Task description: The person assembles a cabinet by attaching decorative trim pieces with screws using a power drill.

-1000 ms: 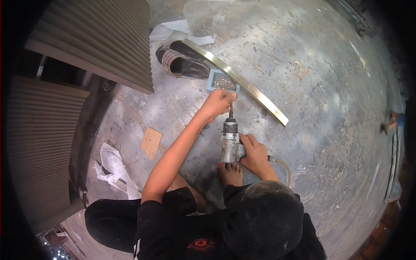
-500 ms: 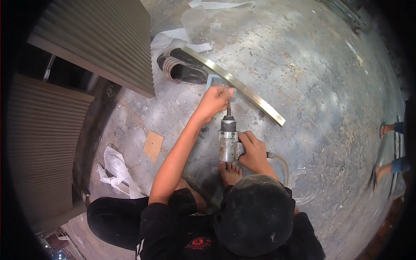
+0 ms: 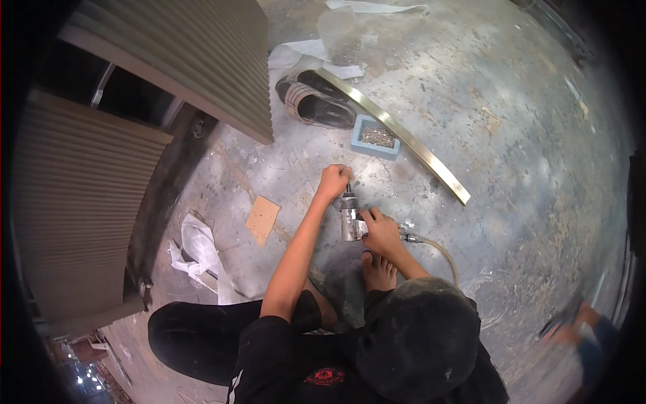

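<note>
My right hand (image 3: 380,232) is wrapped round the grip of a silver pneumatic screwdriver (image 3: 348,224), with an air hose (image 3: 441,250) running from its handle. The tool points away from me, low over the concrete floor. At its bit, my left hand (image 3: 334,180) has its fingers pinched together at the tip; whatever they hold is hidden. Beyond that hand stands a blue tray (image 3: 359,143) with many small metal screws (image 3: 378,137) in it. A long brass-coloured metal strip (image 3: 417,149) lies slantwise just behind the tray.
Black sandals (image 3: 323,111) lie left of the tray. Ribbed panels (image 3: 182,60) stand at the left, near a brown board piece (image 3: 262,219) and white wrapping (image 3: 198,246). A clear plastic container (image 3: 338,37) is at the back. Another person's blurred feet (image 3: 565,330) show at the right.
My left hand and the screwdriver have come away from the tray, leaving its screws in sight. The view has shifted, and the other person's feet have moved nearer at the right.
</note>
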`<state>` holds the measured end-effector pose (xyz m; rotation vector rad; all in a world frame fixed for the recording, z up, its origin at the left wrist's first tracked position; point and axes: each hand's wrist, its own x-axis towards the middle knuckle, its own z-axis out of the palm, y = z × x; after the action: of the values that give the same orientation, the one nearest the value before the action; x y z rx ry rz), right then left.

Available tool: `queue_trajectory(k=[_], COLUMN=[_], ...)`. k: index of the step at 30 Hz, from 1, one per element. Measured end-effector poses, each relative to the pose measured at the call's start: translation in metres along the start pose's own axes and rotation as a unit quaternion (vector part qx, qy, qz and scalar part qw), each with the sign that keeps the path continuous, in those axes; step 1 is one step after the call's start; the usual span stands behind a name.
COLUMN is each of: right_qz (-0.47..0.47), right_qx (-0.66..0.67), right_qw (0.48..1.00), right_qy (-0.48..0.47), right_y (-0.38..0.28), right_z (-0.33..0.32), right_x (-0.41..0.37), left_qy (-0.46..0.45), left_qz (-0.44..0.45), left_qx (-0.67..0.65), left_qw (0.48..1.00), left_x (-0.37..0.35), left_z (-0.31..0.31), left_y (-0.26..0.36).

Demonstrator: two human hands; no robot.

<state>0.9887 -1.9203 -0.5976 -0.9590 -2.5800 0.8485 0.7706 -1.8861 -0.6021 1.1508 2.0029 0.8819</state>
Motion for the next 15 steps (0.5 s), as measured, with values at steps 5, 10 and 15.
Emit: queue_trajectory(k=[5, 10, 15], right_qz=[0.009, 0.001, 0.009], right_qx=[-0.014, -0.072, -0.077], right_qw=[1.0, 0.997, 0.996], right_qy=[-0.013, -0.004, -0.052], right_y=[-0.001, -0.005, -0.006], right_z=[0.013, 0.003, -0.007], right_x=[-0.001, -0.001, 0.0], left_qy=[-0.005, 0.002, 0.012], left_qz=[0.052, 0.016, 0.039], left_qx=[0.112, 0.131, 0.082], left_qw=[0.992, 0.991, 0.996], left_x=[0.008, 0.004, -0.005], left_z=[0.011, 0.016, 0.018], left_y=[-0.018, -0.004, -0.004])
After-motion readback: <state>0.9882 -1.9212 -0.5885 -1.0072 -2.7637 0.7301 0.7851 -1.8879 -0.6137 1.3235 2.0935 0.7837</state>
